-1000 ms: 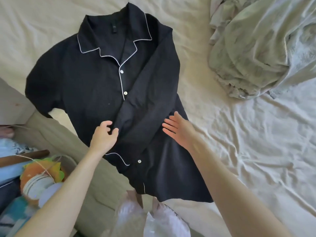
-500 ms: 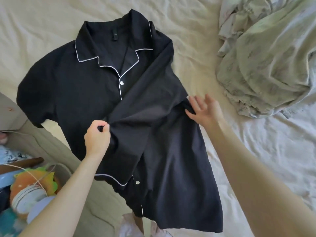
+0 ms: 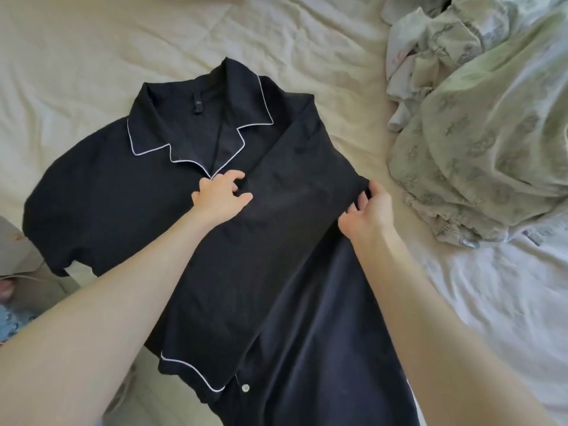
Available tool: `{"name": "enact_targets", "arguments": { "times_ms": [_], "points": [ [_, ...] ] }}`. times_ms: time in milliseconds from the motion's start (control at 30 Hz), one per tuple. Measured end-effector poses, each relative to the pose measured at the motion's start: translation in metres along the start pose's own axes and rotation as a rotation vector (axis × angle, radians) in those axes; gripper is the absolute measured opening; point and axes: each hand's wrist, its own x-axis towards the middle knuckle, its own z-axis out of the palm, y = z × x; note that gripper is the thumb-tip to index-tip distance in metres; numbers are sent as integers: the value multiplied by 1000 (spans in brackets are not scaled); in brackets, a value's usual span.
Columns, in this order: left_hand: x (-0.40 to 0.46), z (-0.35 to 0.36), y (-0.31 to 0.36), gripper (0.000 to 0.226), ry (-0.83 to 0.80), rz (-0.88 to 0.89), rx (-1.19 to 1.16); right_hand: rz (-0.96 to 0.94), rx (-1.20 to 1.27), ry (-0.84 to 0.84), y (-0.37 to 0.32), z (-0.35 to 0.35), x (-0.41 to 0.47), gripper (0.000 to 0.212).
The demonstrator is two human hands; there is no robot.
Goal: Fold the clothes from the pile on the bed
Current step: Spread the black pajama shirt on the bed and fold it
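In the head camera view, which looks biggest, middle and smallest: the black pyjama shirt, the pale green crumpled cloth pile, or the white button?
1. black pyjama shirt
2. pale green cloth pile, partly cut off by the frame edge, so its rank is unsure
3. white button

shirt hem: the black shirt (image 3: 101, 207) ran off the bottom edge.
right fingertips: tucked under the shirt's folded edge, hidden.
pile: the clothes pile (image 3: 479, 124) was cut by the right edge.
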Motion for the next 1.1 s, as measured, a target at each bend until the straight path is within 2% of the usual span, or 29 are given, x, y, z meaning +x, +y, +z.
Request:
{"name": "enact_targets", "arguments": {
  "times_ms": [67, 100, 167, 333, 433, 533, 567, 667, 700, 800, 867, 1000, 1100],
  "points": [
    [11, 1, 3, 42, 12, 16, 77, 29, -146, 46, 4, -10, 4, 31],
    [17, 1, 6, 41, 31, 40, 40, 60, -201, 70, 4, -14, 6, 41],
    [30, 1, 21, 43, 59, 109, -97, 87, -252, 76, -2, -16, 11, 49],
    [70, 9, 91, 47, 16, 229, -418, 45, -260, 101, -8, -8, 27, 22],
    [91, 15, 126, 54, -46, 219, -537, 50, -282, 90, 0, -11, 31, 26],
    [109, 14, 139, 66, -97, 140, -623, 89, -191, 29, -2, -19, 33, 25],
    [114, 12, 140, 64, -111, 110, -640, 100, -147, 18, -5, -21, 34, 23],
    [127, 5, 143, 29, -105, 76, -737, 99, 23, -36, -17, -22, 37, 21],
    [130, 2, 145, 24, -86, 84, -768, 87, 80, -61, -19, -22, 37, 22],
    [136, -1, 148, 28, -61, 107, -878, 16, 152, -116, -21, -23, 37, 19],
    [134, 1, 143, 28, -90, 85, -861, -17, 29, -128, -19, -25, 36, 19],
    [123, -1, 121, 36, -67, 63, -617, -98, -307, -112, -10, -29, 34, 22],
    [113, -2, 105, 26, -100, 110, -422, -201, -460, -51, 4, -30, 26, 36]
  ]
}}
